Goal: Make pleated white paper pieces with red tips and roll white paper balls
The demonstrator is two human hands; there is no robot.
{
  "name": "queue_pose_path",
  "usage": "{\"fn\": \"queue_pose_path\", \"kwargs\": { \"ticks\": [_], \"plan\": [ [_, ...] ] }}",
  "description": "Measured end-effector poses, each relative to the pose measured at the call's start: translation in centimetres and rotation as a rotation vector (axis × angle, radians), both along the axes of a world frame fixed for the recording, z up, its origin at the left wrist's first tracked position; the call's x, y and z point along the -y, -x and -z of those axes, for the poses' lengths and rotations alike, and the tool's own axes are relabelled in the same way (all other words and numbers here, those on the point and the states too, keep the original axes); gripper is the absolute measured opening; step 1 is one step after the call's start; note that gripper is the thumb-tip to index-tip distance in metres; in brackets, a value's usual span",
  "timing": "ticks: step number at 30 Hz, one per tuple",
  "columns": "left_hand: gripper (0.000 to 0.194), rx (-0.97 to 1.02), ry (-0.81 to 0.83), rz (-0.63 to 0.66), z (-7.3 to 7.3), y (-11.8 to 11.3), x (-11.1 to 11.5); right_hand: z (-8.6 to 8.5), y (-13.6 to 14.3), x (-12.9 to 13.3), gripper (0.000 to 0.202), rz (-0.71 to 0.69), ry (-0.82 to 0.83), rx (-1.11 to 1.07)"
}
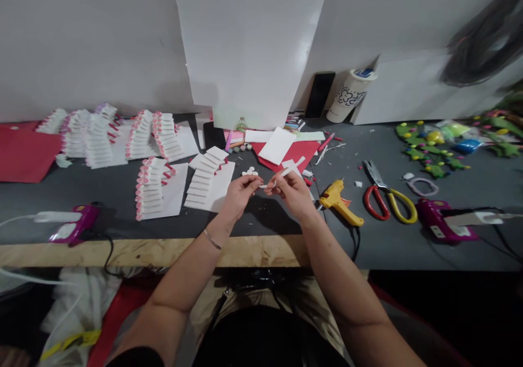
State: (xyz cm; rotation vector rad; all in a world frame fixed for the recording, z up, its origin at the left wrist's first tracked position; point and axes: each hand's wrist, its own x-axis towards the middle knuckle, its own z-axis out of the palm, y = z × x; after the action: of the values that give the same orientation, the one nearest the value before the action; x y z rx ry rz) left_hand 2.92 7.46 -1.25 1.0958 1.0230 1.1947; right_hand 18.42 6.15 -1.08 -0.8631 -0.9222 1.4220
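Note:
Over the middle of the dark table, both hands meet at a narrow white strip point(293, 166). My left hand point(244, 191) pinches its near end between thumb and fingertips. My right hand point(291, 188) is closed around the same strip, whose free end sticks out up and to the right. Just behind my left hand lies a small pile of white round pieces point(249, 171). To the left of it, a white card point(220, 190) carries a stepped row of folded white pieces. Another white card point(174, 195) beside it has similar pieces with pink round ends.
A yellow glue gun point(340, 201) lies right of my hands, then scissors point(379, 187) with red and yellow handles. Purple power blocks point(443, 222) sit at the table's sides. Red sheets point(263, 154) and scraps lie behind my hands. A white tumbler point(347, 96) stands by the wall.

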Motion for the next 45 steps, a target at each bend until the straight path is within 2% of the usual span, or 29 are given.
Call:
{"fn": "queue_pose_path", "kwargs": {
  "ticks": [4,8,14,21,26,31,35,40,45],
  "plan": [
    [0.012,-0.152,-0.059,0.077,-0.2,0.4,0.0,0.1,-0.2,-0.2,0.032,0.024,-0.01,-0.022],
    [0.012,-0.096,-0.027,0.141,-0.2,0.2,0.1,-0.1,-0.2,-0.3,0.034,0.016,0.004,-0.022],
    [0.019,-0.041,-0.012,0.155,-0.3,-0.2,0.4,-0.5,-0.1,-0.3,0.033,-0.017,0.051,-0.094],
    [0.027,-0.043,-0.056,0.181,-0.6,-0.5,0.6,-0.1,-0.3,-0.7,0.035,-0.039,0.066,-0.195],
    [0.021,-0.117,-0.111,0.152,-0.8,-0.1,0.4,0.1,-0.5,-0.8,0.039,-0.065,0.08,-0.222],
    [0.012,-0.188,-0.177,0.203,-1.2,0.2,0.5,0.1,-0.5,-0.7,0.041,-0.085,0.111,-0.217],
    [0.013,-0.219,-0.23,0.189,-1.5,0.2,0.7,0.1,-0.4,-0.7,0.042,-0.118,0.125,-0.216],
    [0.024,-0.138,-0.14,0.19,-1.8,0.2,0.6,0.2,-0.4,-0.5,0.04,-0.181,0.133,-0.205],
    [0.022,-0.105,-0.098,0.184,-1.6,0.3,0.4,0.2,-0.3,-0.4,0.039,-0.214,0.126,-0.208]
  ]
}}
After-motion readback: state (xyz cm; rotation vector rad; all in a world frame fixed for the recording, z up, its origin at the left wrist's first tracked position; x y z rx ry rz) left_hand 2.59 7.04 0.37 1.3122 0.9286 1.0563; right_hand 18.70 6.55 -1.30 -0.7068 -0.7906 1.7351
